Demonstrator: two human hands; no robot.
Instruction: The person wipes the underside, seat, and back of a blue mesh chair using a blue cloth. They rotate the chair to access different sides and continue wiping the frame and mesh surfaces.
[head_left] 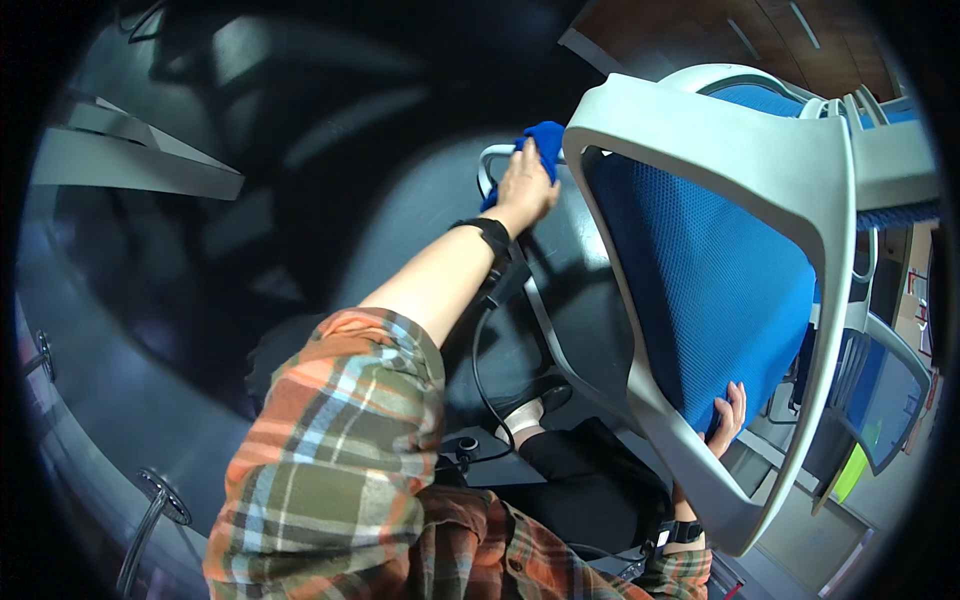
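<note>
My left hand (525,188) reaches far forward and is shut on a blue cloth (546,140), pressing it against a grey curved armrest (490,160) of an office chair. The chair has a blue mesh back (700,270) in a pale grey frame (720,135) and is tilted toward me. My right hand (728,415) grips the lower edge of the mesh back, fingers curled over the fabric beside the frame. Both wrists carry dark bands, and my sleeves are plaid.
A second chair with blue mesh (880,395) stands at the right. A grey metal beam (130,165) lies at the left over the dark floor. A black cable (480,370) hangs from my left wrist. My foot (525,415) is below.
</note>
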